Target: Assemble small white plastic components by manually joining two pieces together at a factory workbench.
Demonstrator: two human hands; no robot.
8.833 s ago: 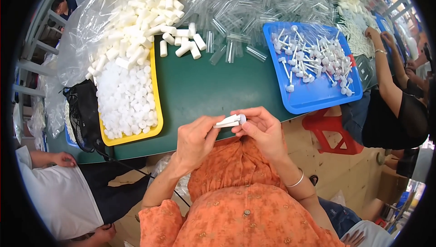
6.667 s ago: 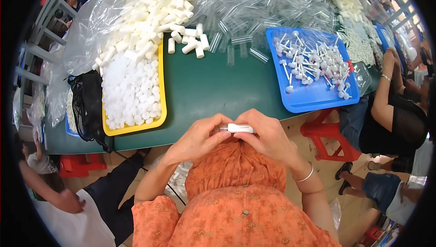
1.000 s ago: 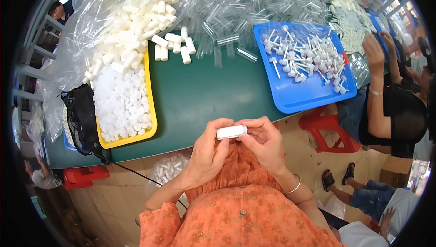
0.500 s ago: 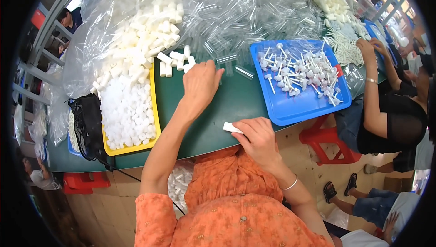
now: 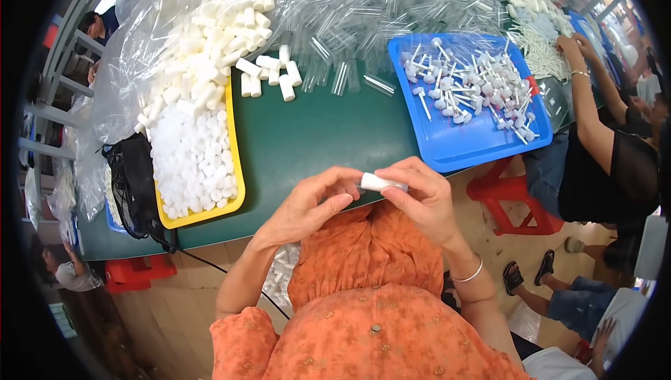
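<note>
While the right hand (image 5: 425,200) holds a white cylinder (image 5: 377,182) in a narrow grip, two o'clock from it lies the blue tray (image 5: 447,151). I can't tell if the left hand (image 5: 306,207) holds anything. It looks like fitting; next needs careful lining up.

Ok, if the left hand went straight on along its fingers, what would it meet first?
Probably the white cylinder held in the right hand, just ahead of the left hand; depth is hard to judge, so whether they touch is unclear.

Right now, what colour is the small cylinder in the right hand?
The cylinder is white, seen best in the head view.
</note>
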